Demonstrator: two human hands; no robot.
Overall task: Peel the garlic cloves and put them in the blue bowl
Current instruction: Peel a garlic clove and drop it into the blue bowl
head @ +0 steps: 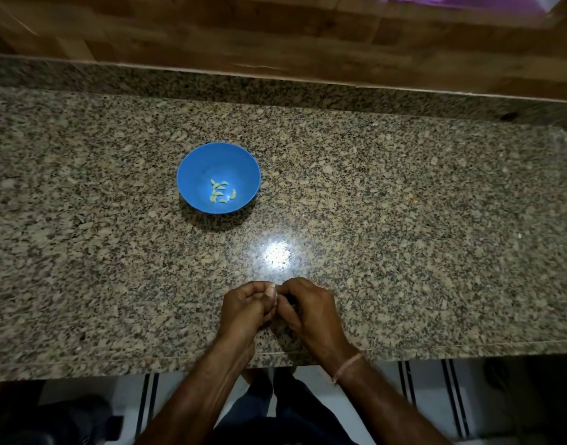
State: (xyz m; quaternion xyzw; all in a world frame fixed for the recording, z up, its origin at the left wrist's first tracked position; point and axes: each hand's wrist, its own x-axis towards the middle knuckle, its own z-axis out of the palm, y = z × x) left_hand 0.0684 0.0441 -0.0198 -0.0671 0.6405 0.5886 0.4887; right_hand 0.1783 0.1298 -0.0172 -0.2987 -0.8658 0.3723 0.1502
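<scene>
A blue bowl [218, 162] stands on the granite counter, left of centre, with several peeled pale garlic cloves [220, 191] at its bottom. Near the counter's front edge my left hand [245, 308] and my right hand [303, 308] meet, fingers curled toward each other. Between their fingertips shows a small pale piece, a garlic clove [273, 291], pinched by both hands. Most of the clove is hidden by my fingers.
The speckled granite counter [404, 220] runs the full width, with a raised back ledge and a wooden wall behind. A bright light glare lies just beyond my hands. Below the front edge are a tiled floor and my legs.
</scene>
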